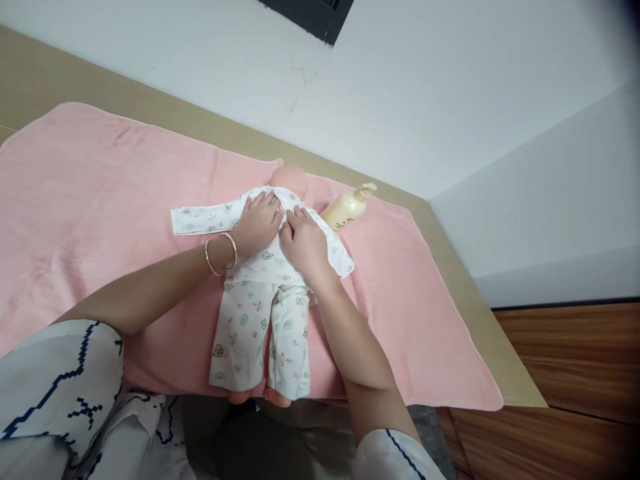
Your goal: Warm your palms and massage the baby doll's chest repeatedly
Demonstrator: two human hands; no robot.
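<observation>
A baby doll lies on its back, its head [289, 180] away from me and its feet near the front edge. It wears a white printed shirt [267, 259] and matching trousers [243, 333]. My left hand [259, 223] rests on the chest of the shirt with its fingers stretched out. Close beside it, my right hand [305, 241] lies on the other side of the chest, fingers slightly bent and pressing on the cloth. The two hands almost meet at the shirt's middle. Part of the shirt front is hidden under them.
A cream pump bottle [345, 210] lies tilted beside the doll's right-hand sleeve in view. Under everything spreads a pink blanket [135, 180] on a tan tabletop [465, 300]. A white wall [400, 87] rises behind, and wooden panels [575, 360] stand at the right.
</observation>
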